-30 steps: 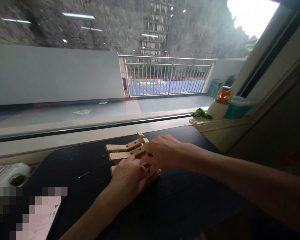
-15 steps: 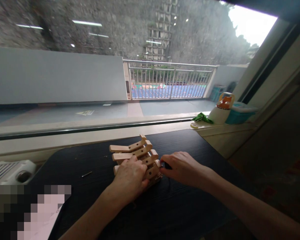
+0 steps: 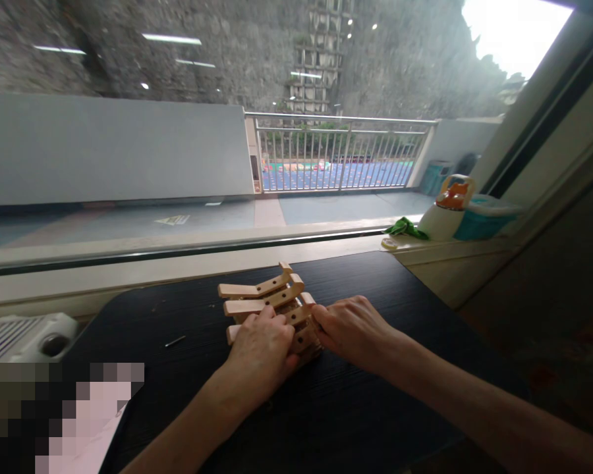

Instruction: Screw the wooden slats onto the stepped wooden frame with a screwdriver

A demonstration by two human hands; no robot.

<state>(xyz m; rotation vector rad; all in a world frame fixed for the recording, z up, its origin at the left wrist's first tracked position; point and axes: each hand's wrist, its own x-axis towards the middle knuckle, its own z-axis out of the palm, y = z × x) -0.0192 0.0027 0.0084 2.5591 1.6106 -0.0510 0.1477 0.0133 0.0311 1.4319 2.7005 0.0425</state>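
At the far left, a white appliance point(image 3: 24, 336) sits below the window sill point(image 3: 128, 273), beyond the left edge of the dark worktop point(image 3: 375, 408). A sheet of paper point(image 3: 96, 438) lies over the worktop's near left corner. A small metal pin point(image 3: 175, 341) lies loose on the worktop, apart from everything and left of the work. The wooden assembly point(image 3: 259, 293), a stack of slotted arms joined at one end, lies flat near the worktop's centre, closer to the window edge than to the near edge. The left hand point(image 3: 261, 355) covers its near half, palm down, with fingers point(image 3: 269, 319) together and curled onto the upper arms. This hold appears to pin the assembly against sliding. The right hand point(image 3: 353, 329) meets the assembly at its right, jointed end, with fingers point(image 3: 326, 317) drawn together at the wood. The tips are hidden behind the knuckles, so it cannot be told whether they pinch a part or only touch it. Both forearms enter from the near edge, and bare worktop lies to the right of the hands and around the pin, giving room to move. Farther right, off the worktop on the sill, a green cloth point(image 3: 404, 228), a white container point(image 3: 445, 214) with an orange top and a teal box point(image 3: 484, 217) stand well apart from the hands.
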